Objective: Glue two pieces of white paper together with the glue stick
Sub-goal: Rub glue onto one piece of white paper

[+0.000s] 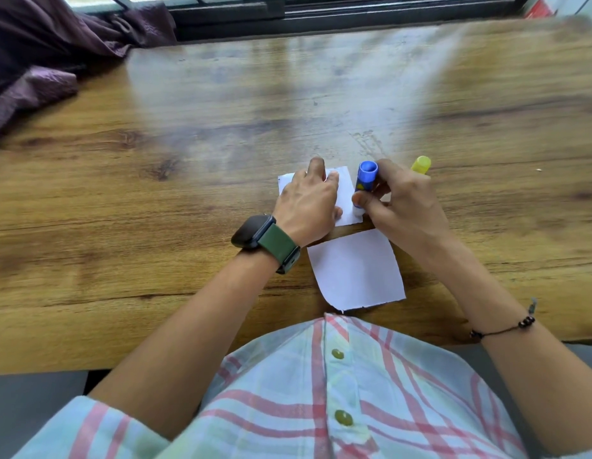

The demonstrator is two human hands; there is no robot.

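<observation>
**A:** Nearest the camera, what's visible? I mostly get a plaid shirt (321,392) filling the bottom edge.

**B:** Yeah, and just past it one white paper piece (357,270) lies flat on the wooden table (155,210), nothing touching it. Near corner looks ragged, hard to say more.

**A:** And the hands?

**B:** Left hand (308,202), with the green-strapped watch (268,241), lies flat with straight fingers pressing the second paper (346,193). It hides most of that sheet, only the right strip and a far-left corner show. Right hand (400,200) has fingers curled round the blue glue stick (364,187), which stands tilted with its white tip down at that paper's right edge. Can't tell if the tip really touches, a finger covers it.

**A:** Yellow thing behind?

**B:** Yellow cap (421,164), half hidden by the right hand. Farther back it's blurry: purple cloth (39,61) at left, dark window frame (321,11) cut off at the top.
</observation>
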